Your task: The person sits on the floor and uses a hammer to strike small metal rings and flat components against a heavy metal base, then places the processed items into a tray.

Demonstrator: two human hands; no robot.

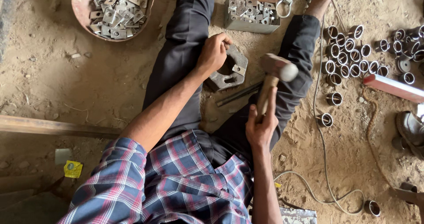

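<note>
While the left hand (213,52) steadies a metal block (229,69), the right hand (260,127) raises a hammer (274,74).

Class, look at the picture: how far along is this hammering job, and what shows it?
Done: hard to judge; a round pan and a metal box both hold small plates, finished or not I cannot tell. In hand: the left hand steadies one small plate on a heavy iron block; the right hand holds a hammer raised. Left: unclear.
</note>
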